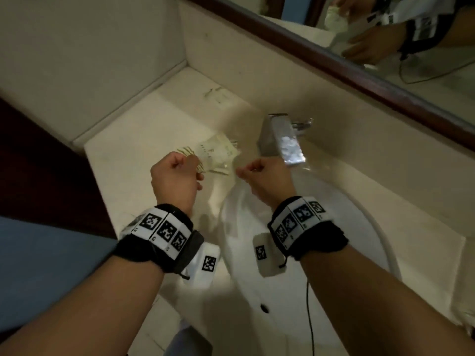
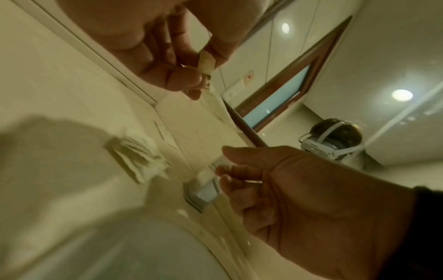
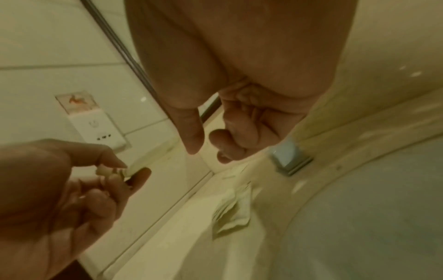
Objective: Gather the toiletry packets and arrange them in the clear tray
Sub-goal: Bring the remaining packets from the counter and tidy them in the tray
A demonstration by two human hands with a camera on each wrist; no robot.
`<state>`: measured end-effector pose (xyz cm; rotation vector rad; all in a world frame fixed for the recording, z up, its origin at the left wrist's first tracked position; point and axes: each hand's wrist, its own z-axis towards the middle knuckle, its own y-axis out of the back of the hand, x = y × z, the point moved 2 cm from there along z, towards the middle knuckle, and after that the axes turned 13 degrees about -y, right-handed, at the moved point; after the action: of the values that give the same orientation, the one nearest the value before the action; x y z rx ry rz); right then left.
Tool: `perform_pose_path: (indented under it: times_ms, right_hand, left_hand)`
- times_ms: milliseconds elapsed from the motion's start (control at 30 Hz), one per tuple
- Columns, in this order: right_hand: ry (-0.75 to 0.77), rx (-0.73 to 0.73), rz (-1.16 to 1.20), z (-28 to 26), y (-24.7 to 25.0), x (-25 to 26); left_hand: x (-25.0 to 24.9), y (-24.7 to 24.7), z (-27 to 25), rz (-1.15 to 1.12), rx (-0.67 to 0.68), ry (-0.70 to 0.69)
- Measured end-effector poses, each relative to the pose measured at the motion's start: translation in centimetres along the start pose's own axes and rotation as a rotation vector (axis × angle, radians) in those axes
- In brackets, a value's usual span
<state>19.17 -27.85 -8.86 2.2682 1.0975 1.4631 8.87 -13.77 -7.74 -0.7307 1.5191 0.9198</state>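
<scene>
A pile of cream toiletry packets point(image 1: 216, 154) lies on the pale counter point(image 1: 144, 150) left of the tap; it also shows in the wrist views point(image 2: 136, 157) point(image 3: 230, 214). Faint clear glints point(image 1: 226, 172) edge the pile, probably the clear tray's rim. My left hand point(image 1: 177, 173) hovers just at the pile's near left and pinches a small cream packet point(image 2: 206, 62) point(image 3: 105, 170) between thumb and fingertips. My right hand point(image 1: 262, 173) hangs to the right of the pile, in front of the tap, fingers curled into the palm with the thumb out; nothing shows in it point(image 3: 230, 144).
A chrome tap point(image 1: 285, 140) stands behind the white basin point(image 1: 334, 214). A wood-framed mirror point(image 1: 334, 60) runs along the back wall, and a side wall closes the counter's left end. A wall socket point(image 3: 100, 132) sits above the counter.
</scene>
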Motion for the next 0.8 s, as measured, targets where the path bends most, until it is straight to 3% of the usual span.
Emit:
perform_pose_path:
  times_ms: [200, 400, 567, 800]
  right_hand:
    - [-0.064, -0.063, -0.258, 5.0, -6.2, 4.0]
    - [-0.172, -0.143, -0.409, 8.9, -9.5, 4.7]
    - [-0.163, -0.123, -0.424, 9.2, -10.2, 5.0]
    - [-0.011, -0.241, -0.217, 4.7, -6.4, 5.7]
  left_hand:
    - [1.9, 4.5, 6.0, -0.009, -0.124, 0.041]
    - [4.2, 7.1, 8.8, -0.022, -0.167, 0.090]
    - [4.6, 7.6, 9.6, -0.017, -0.169, 0.099]
    - [2.1, 4.7, 8.0, -0.026, -0.101, 0.041]
